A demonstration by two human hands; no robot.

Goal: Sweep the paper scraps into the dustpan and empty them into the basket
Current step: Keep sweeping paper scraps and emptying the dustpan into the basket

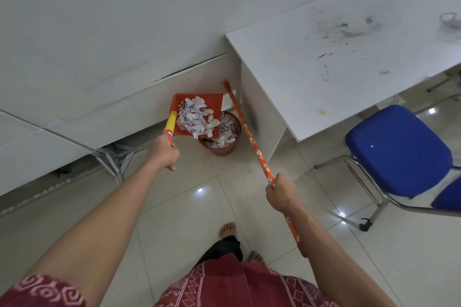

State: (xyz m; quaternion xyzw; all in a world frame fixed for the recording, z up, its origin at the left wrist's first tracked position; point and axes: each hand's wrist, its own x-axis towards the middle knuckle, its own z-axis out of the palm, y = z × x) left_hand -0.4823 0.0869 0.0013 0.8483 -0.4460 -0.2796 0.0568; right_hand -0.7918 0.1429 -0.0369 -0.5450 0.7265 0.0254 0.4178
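**Tipping dustpan over basket**

Gripping yellow handle (pixel 170 123) of red dustpan (pixel 183 100) with left hand (pixel 163 153), fingers curled round it. Holding pan off the floor, tilted, lower right corner over rim of red mesh basket (pixel 225 150). Carrying heap of paper scraps (pixel 194 117) in pan, piled toward that low corner, some hanging past the pan's edge. More scraps seen inside basket.

Clasping orange flowered broom stick (pixel 252 137) in right hand (pixel 280 193), fist closed round it. Stick slanted up and away, passing just beside basket's right side. Dark blur just right of stick; cannot tell what.

Basket location: on tiled floor (pixel 199 207), at the floor's far edge by the wall, just beside side panel of white table (pixel 287 62). Smudged grey marks on tabletop.

Also on floor: blue chair (pixel 396 149) near right edge, beside table; bare feet (pixel 227 229) near bottom edge, well apart from basket.
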